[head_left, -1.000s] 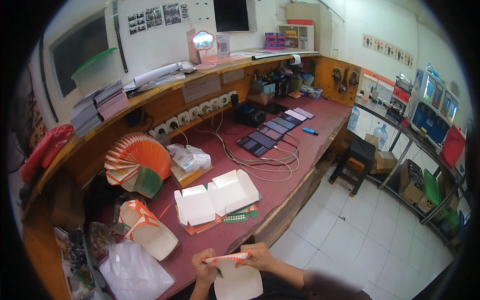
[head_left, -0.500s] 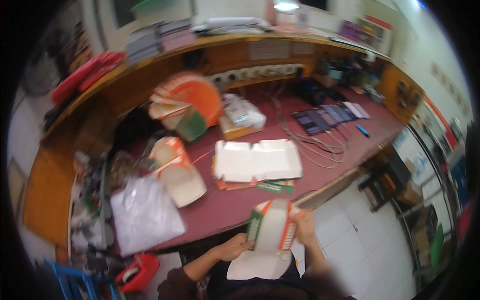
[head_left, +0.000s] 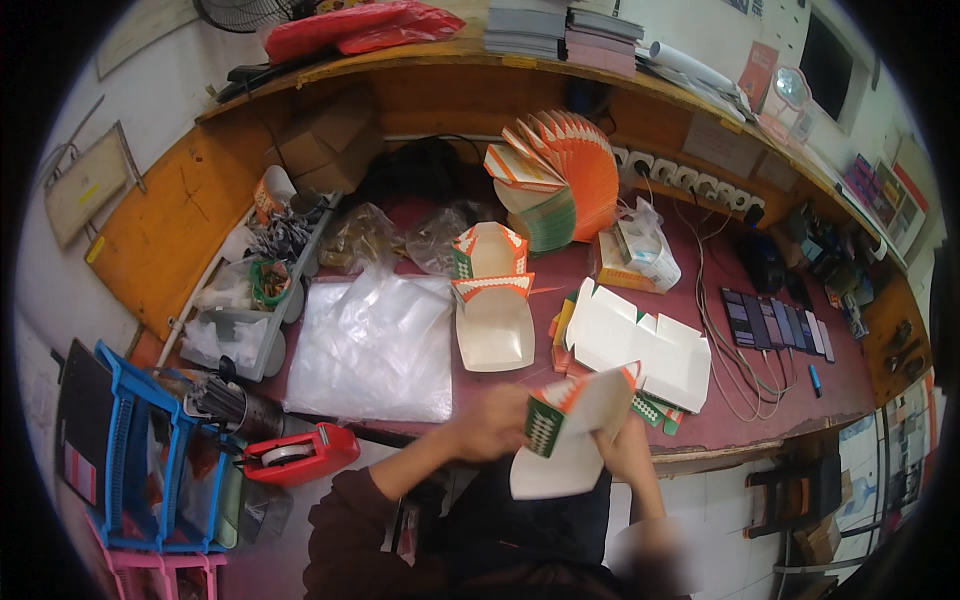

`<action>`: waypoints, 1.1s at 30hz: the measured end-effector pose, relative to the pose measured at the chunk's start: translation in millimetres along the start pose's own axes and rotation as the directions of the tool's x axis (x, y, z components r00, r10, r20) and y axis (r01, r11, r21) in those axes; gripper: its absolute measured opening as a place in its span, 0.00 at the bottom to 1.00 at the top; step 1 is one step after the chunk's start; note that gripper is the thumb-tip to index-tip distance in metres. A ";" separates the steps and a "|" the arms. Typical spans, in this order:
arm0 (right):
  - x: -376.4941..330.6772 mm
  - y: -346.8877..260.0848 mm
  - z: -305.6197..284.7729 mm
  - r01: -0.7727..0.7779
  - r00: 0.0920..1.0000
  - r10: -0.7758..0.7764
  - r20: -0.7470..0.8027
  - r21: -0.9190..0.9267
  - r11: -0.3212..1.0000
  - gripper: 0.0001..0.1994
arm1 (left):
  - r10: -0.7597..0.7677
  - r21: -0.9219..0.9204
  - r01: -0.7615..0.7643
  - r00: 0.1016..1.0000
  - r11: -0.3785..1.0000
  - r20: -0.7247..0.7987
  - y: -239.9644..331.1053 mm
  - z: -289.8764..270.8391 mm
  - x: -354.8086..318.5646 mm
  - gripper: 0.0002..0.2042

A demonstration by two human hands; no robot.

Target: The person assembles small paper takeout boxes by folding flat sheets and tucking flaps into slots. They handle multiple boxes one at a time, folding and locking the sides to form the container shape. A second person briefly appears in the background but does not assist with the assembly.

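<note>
a long dark red worktop (head_left: 720,425) curves along an orange wooden back wall with a shelf above it, and pale floor tiles show at the lower right. near the front edge, both hands hold a half-folded carton (head_left: 570,430) of thin white card with an orange and green patterned rim; it sits low in the middle, just above the person's lap. the left hand (head_left: 490,420) is closed on the carton's left edge, blurred, and the right hand (head_left: 625,450) grips its right side from below. behind it lie flat white carton blanks (head_left: 640,340), and further back a finished open carton (head_left: 495,300) rests with its flap up. a fan of orange flat cartons (head_left: 560,175) stands by the wall. a crinkled clear plastic sheet (head_left: 375,345) lies left of centre. a grey tray (head_left: 250,310) holds small bags and clips. a red tape dispenser (head_left: 300,455) sits at the worktop's left end beside a blue rack (head_left: 130,450).
</note>
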State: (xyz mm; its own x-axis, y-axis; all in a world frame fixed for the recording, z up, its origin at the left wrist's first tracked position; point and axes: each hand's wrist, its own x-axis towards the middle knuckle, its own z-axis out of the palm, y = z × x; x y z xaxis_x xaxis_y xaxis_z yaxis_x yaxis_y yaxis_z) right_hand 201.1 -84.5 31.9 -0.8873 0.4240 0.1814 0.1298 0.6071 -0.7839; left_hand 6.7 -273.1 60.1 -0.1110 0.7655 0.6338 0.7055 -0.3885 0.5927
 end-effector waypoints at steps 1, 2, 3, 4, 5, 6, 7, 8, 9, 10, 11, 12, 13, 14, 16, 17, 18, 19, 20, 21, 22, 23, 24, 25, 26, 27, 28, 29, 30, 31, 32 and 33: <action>23.6 8.4 3.3 0.062 0.998 -0.067 -0.018 -0.201 0.978 0.15 | 0.031 0.014 -0.031 0.999 0.999 -0.034 -21.9 -15.3 -0.5 0.07; 48.7 16.0 8.0 0.181 0.980 -0.199 -0.006 -0.388 0.904 0.17 | -0.098 0.145 0.136 0.965 0.980 -0.243 -43.0 -27.7 -1.7 0.06; 76.7 21.1 17.8 0.152 0.985 -0.164 -0.047 -0.197 0.968 0.17 | -0.171 0.221 0.300 0.871 0.928 -0.461 -63.6 -38.4 -3.1 0.05; 102.2 24.0 23.7 0.069 0.995 -0.070 -0.076 -0.021 0.997 0.18 | -0.197 0.345 0.382 0.863 0.857 -0.466 -83.3 -46.6 -3.5 0.06; 126.2 24.0 31.1 0.156 0.987 -0.156 -0.045 -0.001 0.988 0.18 | -0.245 0.423 0.474 0.837 0.772 -0.490 -100.1 -50.9 -4.3 0.06; 148.4 20.6 42.5 0.288 0.946 -0.310 -0.094 -0.198 0.937 0.17 | -0.239 0.367 0.427 0.856 0.826 -0.459 -113.6 -50.4 -4.7 0.08; 172.6 14.9 51.4 0.222 0.966 -0.254 -0.039 -0.371 0.902 0.17 | -0.267 0.282 0.411 0.861 0.867 -0.434 -125.2 -48.4 -3.8 0.09; 190.2 8.3 60.5 0.024 0.999 -0.032 -0.030 -0.242 0.970 0.18 | -0.292 0.193 0.393 0.867 0.899 -0.405 -133.7 -45.7 -3.4 0.11; 208.9 0.8 69.7 -0.149 0.989 0.144 -0.036 -0.243 0.959 0.19 | -0.326 0.150 0.408 0.863 0.900 -0.387 -139.7 -42.6 -3.2 0.12; 220.1 -4.2 77.0 -0.145 0.989 0.124 -0.086 -0.304 0.942 0.18 | -0.362 0.107 0.425 0.858 0.899 -0.365 -143.8 -40.5 -3.7 0.13; 228.6 -6.7 82.9 -0.054 0.993 0.015 -0.119 -0.325 0.944 0.18 | -0.399 0.063 0.444 0.852 0.894 -0.340 -146.2 -38.4 -4.5 0.15; 234.1 -6.8 88.8 -0.140 0.989 0.102 -0.111 -0.424 0.895 0.19 | -0.397 0.011 0.420 0.866 0.908 -0.305 -148.6 -40.2 -5.7 0.20; 238.9 -5.0 95.7 -0.160 0.987 0.127 -0.101 -0.498 0.852 0.21 | -0.438 -0.020 0.451 0.852 0.892 -0.286 -149.8 -40.3 -7.4 0.21; 241.8 -1.2 102.8 -0.170 0.985 0.131 -0.108 -0.579 0.798 0.22 | -0.452 -0.055 0.457 0.844 0.888 -0.288 -151.8 -42.3 -9.1 0.23; 238.2 9.6 121.2 -0.222 0.974 0.146 -0.172 -0.604 0.765 0.22 | -0.485 -0.137 0.466 0.826 0.874 -0.287 -156.8 -44.0 -12.1 0.26; 233.9 15.1 130.4 -0.274 0.962 0.194 -0.194 -0.632 0.725 0.22 | -0.505 -0.188 0.469 0.815 0.863 -0.284 -160.5 -42.9 -12.9 0.27; 228.8 19.0 138.8 -0.255 0.965 0.156 -0.209 -0.630 0.734 0.21 | -0.543 -0.258 0.483 0.793 0.837 -0.276 -164.5 -40.4 -13.7 0.28; 226.2 20.6 145.4 -0.259 0.964 0.157 -0.213 -0.641 0.723 0.21 | -0.543 -0.251 0.483 0.778 0.839 -0.316 -169.2 -36.4 -13.6 0.28; 222.9 20.7 148.2 -0.289 0.957 0.200 -0.210 -0.645 0.707 0.20 | -0.565 -0.270 0.497 0.746 0.825 -0.353 -173.8 -30.5 -13.7 0.28; 219.3 19.0 147.3 -0.206 0.978 0.135 -0.158 -0.653 0.729 0.20 | -0.562 -0.268 0.494 0.721 0.827 -0.405 -178.2 -24.9 -14.1 0.29; 217.2 15.2 141.7 -0.151 0.988 0.111 -0.103 -0.647 0.747 0.19 | -0.570 -0.107 0.582 0.715 0.806 -0.404 -182.2 -20.4 -14.5 0.31; 213.6 11.5 130.3 -0.103 0.995 0.090 -0.053 -0.637 0.764 0.18 | -0.580 -0.080 0.614 0.684 0.785 -0.443 -185.9 -17.4 -14.3 0.31; 207.1 9.3 112.4 0.020 1.000 -0.006 0.026 -0.587 0.809 0.17 | -0.573 -0.143 0.582 0.674 0.800 -0.465 -188.2 -17.3 -14.9 0.31; 198.0 8.5 90.2 0.146 0.989 -0.115 0.092 -0.528 0.837 0.16 | -0.600 -0.204 0.580 0.652 0.788 -0.464 -188.3 -18.9 -15.1 0.31; 186.8 9.0 67.7 0.330 0.943 -0.305 0.131 -0.448 0.831 0.16 | -0.600 -0.210 0.571 0.674 0.793 -0.431 -186.1 -23.0 -15.0 0.30; 172.3 13.1 41.2 0.175 0.984 -0.160 0.079 -0.244 0.954 0.16 | -0.613 -0.239 0.572 0.659 0.785 -0.436 -180.6 -29.7 -14.2 0.29; 156.1 20.6 11.8 0.149 0.989 -0.149 0.020 0.022 0.989 0.18 | -0.616 -0.246 0.569 0.676 0.785 -0.403 -171.2 -36.2 -12.5 0.30; 140.4 30.0 -11.6 0.175 0.962 -0.189 -0.195 -0.089 0.981 0.14 | -0.687 -0.285 0.627 0.627 0.725 -0.368 -157.5 -44.3 -9.9 0.32; 116.4 43.2 -39.6 -0.066 0.952 0.012 -0.306 -0.167 0.984 0.14 | -0.621 -0.131 0.621 0.697 0.773 -0.358 -138.9 -53.4 -7.0 0.33; 100.3 57.3 -58.4 -0.341 0.852 0.139 -0.505 -0.333 0.879 0.21 | -0.677 -0.018 0.708 0.666 0.705 -0.312 -117.9 -62.3 -0.8 0.35; 76.4 72.0 -73.7 -0.531 0.769 0.193 -0.610 -0.439 0.725 0.25 | -0.542 0.223 0.663 0.726 0.715 -0.423 -94.7 -67.6 7.6 0.35; 57.1 86.4 -81.8 -0.722 0.649 0.255 -0.716 -0.476 0.502 0.29 | -0.411 0.454 0.643 0.755 0.617 -0.510 -69.4 -68.9 16.3 0.35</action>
State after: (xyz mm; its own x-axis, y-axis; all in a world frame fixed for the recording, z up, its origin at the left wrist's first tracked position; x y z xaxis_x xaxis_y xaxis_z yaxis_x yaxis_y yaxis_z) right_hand 197.9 47.2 23.1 -0.2262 0.9115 0.3434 0.9165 0.3186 -0.2419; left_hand -92.3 -269.0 63.6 -0.7311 0.4763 0.4885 0.6819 0.4854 0.5472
